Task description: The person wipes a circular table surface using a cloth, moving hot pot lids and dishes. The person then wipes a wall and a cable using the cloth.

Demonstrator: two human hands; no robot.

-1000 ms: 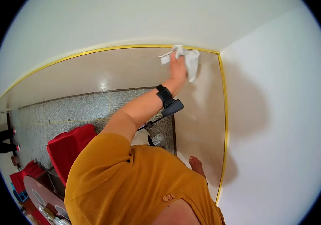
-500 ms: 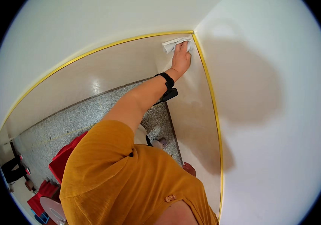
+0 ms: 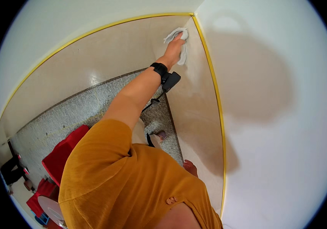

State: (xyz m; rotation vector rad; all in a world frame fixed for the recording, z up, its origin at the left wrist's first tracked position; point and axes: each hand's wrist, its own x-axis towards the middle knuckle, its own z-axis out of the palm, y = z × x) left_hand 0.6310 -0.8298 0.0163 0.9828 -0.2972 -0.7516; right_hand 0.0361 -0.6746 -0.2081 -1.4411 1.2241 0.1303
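Note:
My left hand [image 3: 174, 49] is closed on a white cloth [image 3: 183, 35] against the beige lower wall [image 3: 198, 72], close to the corner and below the yellow trim. Part of the cloth hangs down beside the hand. A black strap with a small box [image 3: 171, 81] sits round my left wrist, and a cable runs from it. My right hand [image 3: 190, 168] shows only in part past the right side of my mustard shirt, in front of the lower wall. Its fingers are mostly hidden.
Yellow trim [image 3: 217, 103] runs along both walls, with white wall above it. Speckled grey flooring [image 3: 75, 101] lies below. Red covered furniture [image 3: 64, 150] and a round pale tabletop [image 3: 50, 210] stand at left. Dark-clothed legs [image 3: 12, 170] of another person appear farther off.
My left hand has moved slightly left and away from the trim with the cloth, whose lower part now hangs down. The view has shifted a little. My right hand stays low by the wall.

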